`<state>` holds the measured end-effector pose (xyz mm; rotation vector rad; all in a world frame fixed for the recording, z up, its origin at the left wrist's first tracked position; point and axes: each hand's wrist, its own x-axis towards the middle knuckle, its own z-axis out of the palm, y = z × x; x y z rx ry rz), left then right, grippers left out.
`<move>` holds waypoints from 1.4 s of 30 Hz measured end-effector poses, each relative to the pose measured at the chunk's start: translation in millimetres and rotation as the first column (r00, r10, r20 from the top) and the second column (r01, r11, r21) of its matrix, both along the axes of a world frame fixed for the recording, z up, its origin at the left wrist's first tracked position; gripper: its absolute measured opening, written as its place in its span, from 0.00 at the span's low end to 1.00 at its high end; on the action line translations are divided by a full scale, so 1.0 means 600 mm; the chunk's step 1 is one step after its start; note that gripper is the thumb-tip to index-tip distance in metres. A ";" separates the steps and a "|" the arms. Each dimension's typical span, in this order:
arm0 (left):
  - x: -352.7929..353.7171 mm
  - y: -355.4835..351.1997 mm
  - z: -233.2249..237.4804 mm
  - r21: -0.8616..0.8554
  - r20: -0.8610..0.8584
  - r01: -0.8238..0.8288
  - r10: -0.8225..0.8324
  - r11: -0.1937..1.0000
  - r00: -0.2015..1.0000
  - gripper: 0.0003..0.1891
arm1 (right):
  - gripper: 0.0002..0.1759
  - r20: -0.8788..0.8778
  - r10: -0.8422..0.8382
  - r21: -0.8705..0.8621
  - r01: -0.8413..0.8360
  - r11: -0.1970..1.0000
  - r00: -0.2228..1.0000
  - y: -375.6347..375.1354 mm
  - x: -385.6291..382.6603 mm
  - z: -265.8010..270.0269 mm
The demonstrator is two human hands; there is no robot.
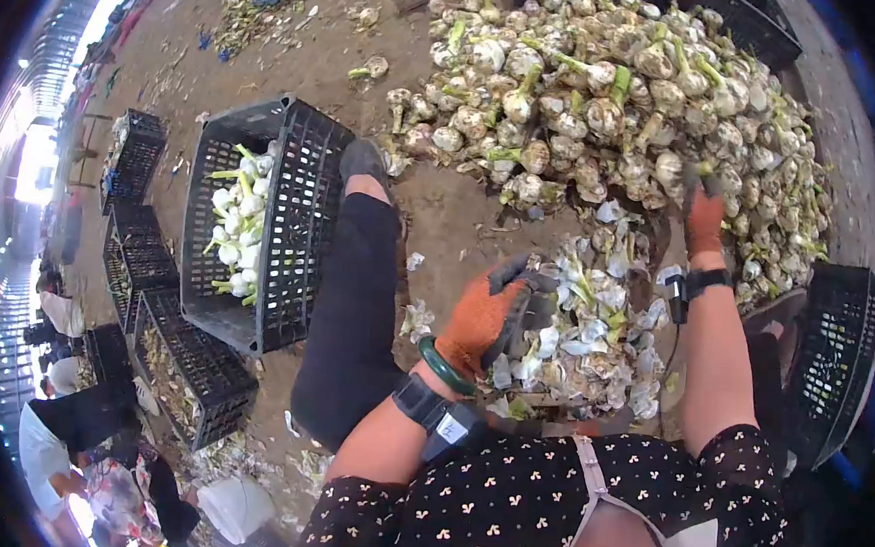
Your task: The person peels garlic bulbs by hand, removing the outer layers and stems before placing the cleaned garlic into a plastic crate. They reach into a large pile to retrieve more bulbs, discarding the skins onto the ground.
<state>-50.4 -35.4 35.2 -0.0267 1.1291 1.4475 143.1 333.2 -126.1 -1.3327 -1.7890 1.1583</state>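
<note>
A large heap of garlic bulbs [568, 111] with cut green stems covers the ground at the top. My right hand [704, 215], in an orange and dark glove, reaches to the heap's near edge, its fingers closed around a bulb's short stem. Lower and nearer my body is my left hand [490, 317], gloved alike, with its fingers curled; whether they hold anything is hidden. Beside it lies a pile of peeled skins and stem scraps [594, 333]. Whiter, cleaned bulbs [240, 221] rest in a black crate [301, 215] to the left of my leg.
More black crates [192, 359] line the left side, some holding scraps. Other people [105, 474] sit at the lower left by a white bag [235, 507]. Another black crate [834, 348] stands at the right, and loose scraps [258, 7] litter the upper ground.
</note>
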 end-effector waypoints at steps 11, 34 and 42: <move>0.044 0.049 -0.108 -0.224 -0.607 0.344 -0.406 0.912 0.683 0.16 | 0.28 0.370 0.726 0.074 -0.797 0.599 0.580 -0.265 0.030 0.195; 0.061 0.054 -0.010 -0.053 -0.715 0.548 -0.415 0.835 0.563 0.12 | 0.33 0.512 0.520 0.262 -0.701 0.663 0.683 -0.383 0.003 0.299; 0.069 0.066 -0.029 -0.148 -0.777 0.497 -0.411 0.855 0.476 0.13 | 0.31 0.538 0.481 0.229 -0.670 0.707 0.692 -0.397 0.008 0.306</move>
